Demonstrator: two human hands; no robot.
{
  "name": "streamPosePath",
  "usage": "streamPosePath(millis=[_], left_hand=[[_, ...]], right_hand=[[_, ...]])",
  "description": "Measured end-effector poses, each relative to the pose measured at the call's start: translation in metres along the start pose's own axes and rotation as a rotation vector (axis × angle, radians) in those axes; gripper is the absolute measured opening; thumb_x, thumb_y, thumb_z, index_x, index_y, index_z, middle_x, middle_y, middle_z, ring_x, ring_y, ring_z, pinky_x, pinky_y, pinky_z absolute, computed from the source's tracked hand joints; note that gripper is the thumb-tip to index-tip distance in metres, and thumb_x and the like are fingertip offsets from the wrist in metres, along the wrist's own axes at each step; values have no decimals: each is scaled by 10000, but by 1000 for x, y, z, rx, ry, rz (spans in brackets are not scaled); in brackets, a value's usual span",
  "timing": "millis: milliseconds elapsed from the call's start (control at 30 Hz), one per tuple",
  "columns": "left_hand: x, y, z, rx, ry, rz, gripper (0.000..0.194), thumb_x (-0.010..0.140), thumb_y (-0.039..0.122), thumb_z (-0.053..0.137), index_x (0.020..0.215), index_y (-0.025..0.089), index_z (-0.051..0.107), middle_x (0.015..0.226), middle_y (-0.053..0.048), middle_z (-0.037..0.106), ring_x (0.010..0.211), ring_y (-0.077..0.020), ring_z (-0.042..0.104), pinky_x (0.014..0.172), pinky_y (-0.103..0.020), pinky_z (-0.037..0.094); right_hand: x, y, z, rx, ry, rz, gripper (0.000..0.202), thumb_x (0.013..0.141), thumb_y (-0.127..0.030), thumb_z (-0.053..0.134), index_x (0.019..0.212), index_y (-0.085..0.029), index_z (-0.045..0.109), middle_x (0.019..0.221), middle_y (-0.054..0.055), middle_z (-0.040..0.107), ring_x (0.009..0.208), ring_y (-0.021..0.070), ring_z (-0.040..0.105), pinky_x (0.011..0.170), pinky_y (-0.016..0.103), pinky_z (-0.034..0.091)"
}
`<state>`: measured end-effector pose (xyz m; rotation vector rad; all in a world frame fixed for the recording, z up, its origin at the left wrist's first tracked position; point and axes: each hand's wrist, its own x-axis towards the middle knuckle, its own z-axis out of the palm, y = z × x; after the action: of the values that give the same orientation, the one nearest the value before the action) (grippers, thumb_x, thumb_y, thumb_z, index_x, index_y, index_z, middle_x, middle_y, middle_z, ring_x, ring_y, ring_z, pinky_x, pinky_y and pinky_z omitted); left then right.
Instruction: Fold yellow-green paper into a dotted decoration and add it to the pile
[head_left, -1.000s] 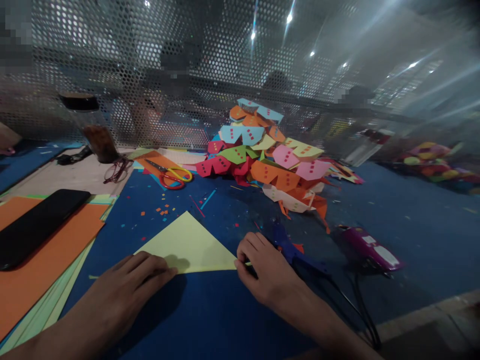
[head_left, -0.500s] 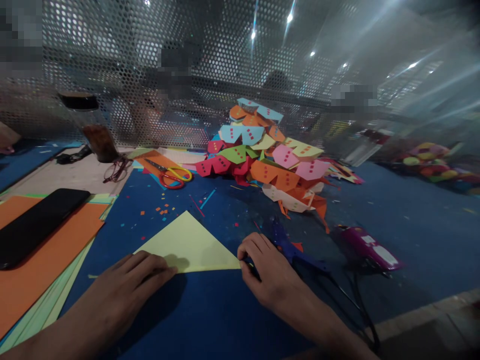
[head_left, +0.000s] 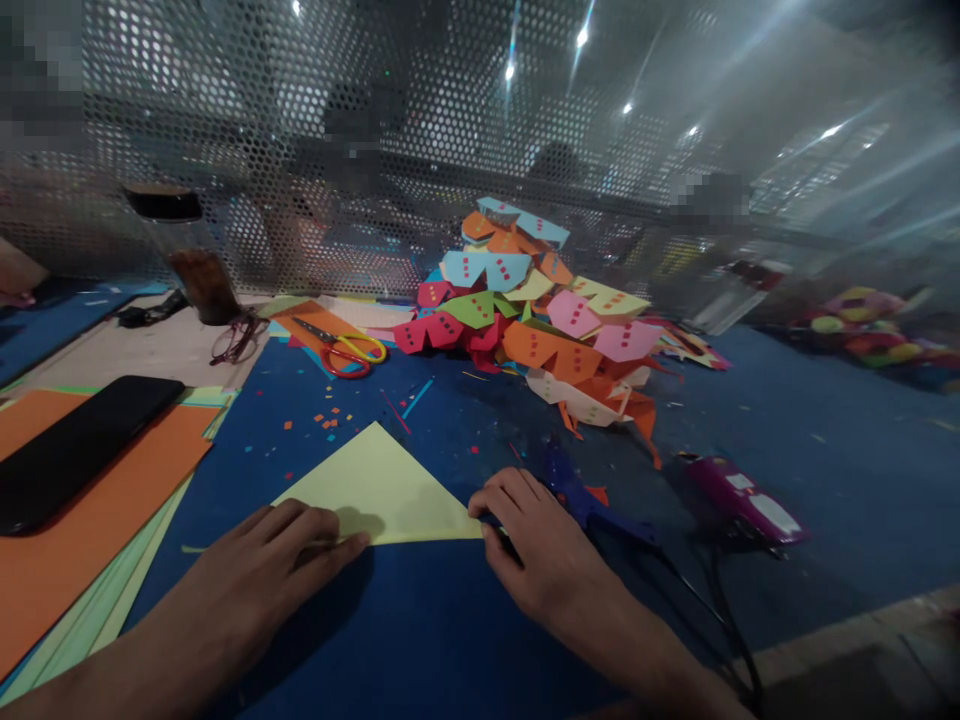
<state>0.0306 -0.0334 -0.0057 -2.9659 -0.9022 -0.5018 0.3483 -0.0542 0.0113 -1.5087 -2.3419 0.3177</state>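
Observation:
A pale yellow sheet of paper [head_left: 379, 490], folded into a triangle, lies on the blue tabletop with its peak pointing away from me. My left hand [head_left: 289, 550] is closed at the lower left part of the paper, its fingers curled over the sheet and the thumb along the near folded edge. At the right corner, my right hand [head_left: 529, 530] has bent fingers and thumb gripping the paper's edge. The left corner is mostly covered by my left hand. Just beyond my right hand lies a dark blue glue gun [head_left: 585, 495] with a cable.
Folded colourful paper pieces [head_left: 540, 300] are piled at the back centre. Scissors [head_left: 349, 352] lie left of them, near paper scraps. A black phone [head_left: 90, 450] rests on orange paper [head_left: 135, 500]. A jar [head_left: 196, 270] and glasses [head_left: 236, 338] stand behind. A purple device [head_left: 742, 500] sits right.
My left thumb has slid a little to the right along the paper's near edge. My right fingers have shifted slightly left at the corner.

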Motion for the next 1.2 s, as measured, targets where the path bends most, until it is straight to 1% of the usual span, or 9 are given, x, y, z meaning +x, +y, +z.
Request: streamPosePath(millis=[133, 333, 433, 533, 600, 700, 867, 1000, 1200], left_hand=[[0, 1, 0, 5, -11, 13, 620, 868, -40, 451, 1382, 284, 573, 1106, -24, 700, 953, -188, 623, 847, -282, 505], [3, 3, -3, -51, 5, 19, 517, 902, 0, 450, 1309, 268, 622, 1061, -37, 713, 901, -190, 628, 788, -291, 505], [3, 5, -1, -67, 5, 15, 471, 919, 16, 461, 1285, 255, 635, 1053, -42, 709, 891, -193, 621, 788, -301, 505], [2, 5, 2, -43, 14, 14, 462, 903, 13, 510, 1284, 245, 628, 1062, -42, 705, 903, -199, 620, 803, -315, 501], [2, 4, 2, -20, 16, 21, 482, 879, 3, 529, 1286, 245, 618, 1067, -38, 707, 912, -205, 620, 803, -321, 498], [2, 3, 0, -17, -5, 22, 510, 867, -1, 535, 1301, 259, 602, 1078, -27, 707, 915, -202, 620, 804, -316, 499], [3, 3, -2, -28, -35, 14, 497, 885, 15, 552, 1311, 267, 596, 1090, -31, 704, 917, -189, 619, 812, -293, 502], [3, 4, -1, -27, -35, 19, 501, 888, 22, 559, 1333, 252, 585, 1066, -32, 699, 905, -195, 611, 813, -304, 498], [2, 4, 1, -2, -33, 14, 502, 890, 13, 536, 1322, 262, 595, 1071, -28, 691, 904, -200, 597, 809, -312, 486]], right_hand=[[-3, -6, 0, -38, 34, -25, 293, 904, -11, 471, 1087, -205, 590, 1091, 80, 594, 1008, 250, 541, 874, 436, 453], [-1, -27, -4, -59, 70, -218, 396, 894, 11, 461, 1211, -188, 593, 1168, 108, 633, 1069, 253, 554, 905, 424, 458], [5, -37, -1, -66, 16, -313, 377, 937, -40, 477, 1267, -181, 590, 1174, 97, 663, 1084, 244, 569, 929, 415, 463], [11, -45, 6, -100, -43, -386, 320, 993, -113, 480, 1290, -174, 583, 1173, 85, 678, 1063, 242, 579, 899, 405, 473], [15, -48, 12, -139, -75, -391, 298, 1018, -142, 469, 1294, -172, 577, 1185, 81, 676, 1067, 246, 577, 900, 409, 469], [19, -51, 17, -168, -79, -382, 274, 1045, -180, 449, 1289, -175, 574, 1190, 70, 670, 1057, 244, 573, 904, 413, 462], [20, -53, 19, -186, -76, -382, 243, 1046, -217, 481, 1262, -180, 584, 1165, 66, 669, 1052, 241, 565, 912, 413, 458], [18, -51, 20, -204, -64, -400, 251, 1042, -214, 500, 1277, -180, 581, 1141, 69, 678, 1052, 236, 567, 911, 413, 454], [17, -49, 20, -166, -63, -382, 279, 1048, -209, 482, 1310, -185, 574, 1181, 61, 683, 1061, 242, 563, 908, 421, 431]])
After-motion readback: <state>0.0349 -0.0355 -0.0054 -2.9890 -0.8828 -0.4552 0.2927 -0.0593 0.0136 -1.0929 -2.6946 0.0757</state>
